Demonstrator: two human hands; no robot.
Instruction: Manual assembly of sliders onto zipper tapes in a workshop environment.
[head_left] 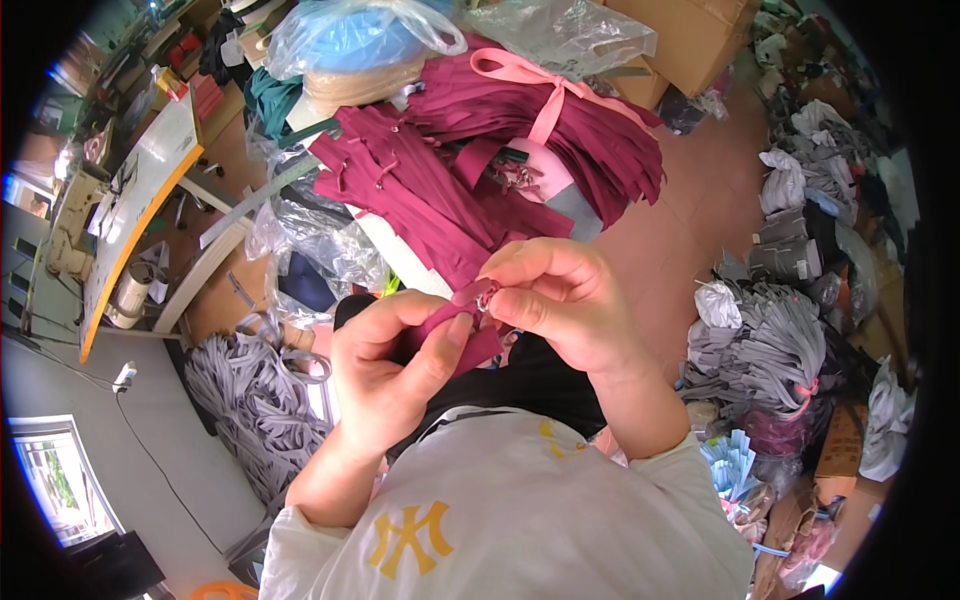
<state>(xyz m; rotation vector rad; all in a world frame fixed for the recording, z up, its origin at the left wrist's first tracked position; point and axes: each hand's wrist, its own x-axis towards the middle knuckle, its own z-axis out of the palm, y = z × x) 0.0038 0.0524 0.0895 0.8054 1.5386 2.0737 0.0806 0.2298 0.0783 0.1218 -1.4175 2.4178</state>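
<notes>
My left hand (392, 355) pinches the end of a maroon zipper tape (484, 352) between thumb and fingers. Close against it, the fingertips of my right hand (560, 305) grip a small maroon zipper slider (484, 296) with a metallic part. Whether the slider is on the tape, I cannot tell. Beyond my hands lie many loose maroon zipper tapes (385, 200), some with sliders. Farther right, a thick maroon bundle (610, 160) is tied with a pink ribbon (545, 120). Several small maroon sliders (518, 176) sit in a heap beside that bundle.
A white table with an orange edge (150, 190) stands at left. Grey tape bundles (250, 390) lie at lower left, and another grey bundle (770, 345) at right. Plastic bags (360, 40) and a cardboard box (690, 40) are at the back.
</notes>
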